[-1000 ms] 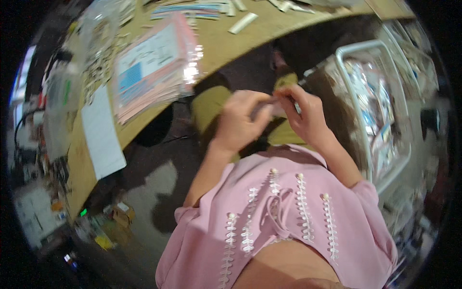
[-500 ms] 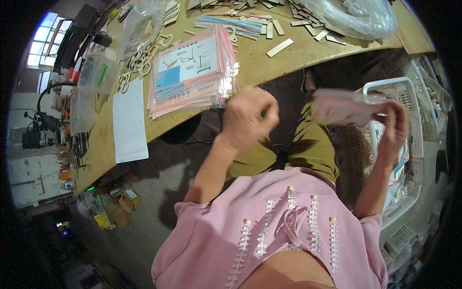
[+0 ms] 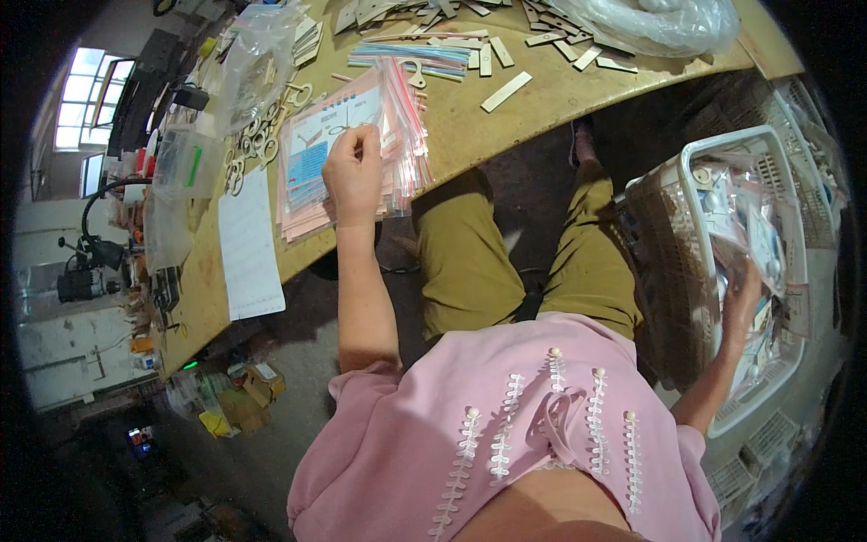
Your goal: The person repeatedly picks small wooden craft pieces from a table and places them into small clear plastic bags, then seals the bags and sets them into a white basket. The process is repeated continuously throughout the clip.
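My left hand [image 3: 354, 173] is over a stack of flat clear plastic zip bags [image 3: 302, 221] with pink edges and printed sheets in them, on the near part of the table. Its fingers are curled closed, and whatever lies between the fingertips is hidden. On the right, my right hand [image 3: 742, 294] reaches into a white plastic basket [image 3: 694, 203]. Its fingers are closed at the edge of a pinkish clear plastic bag [image 3: 730, 255], on top of other filled bags. Part of those fingers is hidden.
The wooden table [image 3: 452, 135] carries flat wooden strips [image 3: 506, 92], thin coloured sticks [image 3: 411, 60], scissor-shaped wooden pieces [image 3: 262, 144] and a white paper sheet [image 3: 250, 248]. At its far right lies a large clear plastic bag [image 3: 664, 32]. More baskets [image 3: 808, 172] stand beyond the white one.
My right hand has lowered the pinkish bag into the basket. My left hand has moved left from beside the table onto the stack of zip bags.
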The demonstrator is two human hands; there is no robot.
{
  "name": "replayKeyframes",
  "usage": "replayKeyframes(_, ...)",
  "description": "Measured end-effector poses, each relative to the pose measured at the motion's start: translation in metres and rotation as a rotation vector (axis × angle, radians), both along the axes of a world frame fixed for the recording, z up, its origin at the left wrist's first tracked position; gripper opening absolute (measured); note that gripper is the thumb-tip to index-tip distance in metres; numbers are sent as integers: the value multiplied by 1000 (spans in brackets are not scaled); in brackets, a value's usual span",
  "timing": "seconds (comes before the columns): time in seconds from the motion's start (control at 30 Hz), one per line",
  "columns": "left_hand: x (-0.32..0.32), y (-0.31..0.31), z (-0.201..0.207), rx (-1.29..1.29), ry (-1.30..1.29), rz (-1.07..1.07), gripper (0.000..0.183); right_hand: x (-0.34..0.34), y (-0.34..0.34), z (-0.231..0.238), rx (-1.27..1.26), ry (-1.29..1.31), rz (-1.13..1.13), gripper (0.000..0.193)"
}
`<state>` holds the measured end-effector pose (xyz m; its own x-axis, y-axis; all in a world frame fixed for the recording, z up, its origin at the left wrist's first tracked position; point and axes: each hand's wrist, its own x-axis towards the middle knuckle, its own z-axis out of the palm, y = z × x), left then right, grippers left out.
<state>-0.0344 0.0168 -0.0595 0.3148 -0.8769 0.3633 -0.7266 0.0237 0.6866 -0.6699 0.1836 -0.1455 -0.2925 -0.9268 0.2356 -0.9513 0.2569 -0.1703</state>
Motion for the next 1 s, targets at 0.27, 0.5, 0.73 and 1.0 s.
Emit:
replayKeyframes(0.27,-26,36,24,-501,-310,-97,10,219,-61,60,-63,-746,480,12)
replayKeyframes(0.5,-142,119,-3,-393,-186,-616,21,294,-82,94,571,-1614,519,28)
replayKeyframes(0.73,-145,138,-46,-69,136,-717,22,274,-57,44,684,-1708,298,19)
replayKeyframes(1.0,-158,134,-60,446,612,-685,17,288,-42,21,435,-1728,285,23)
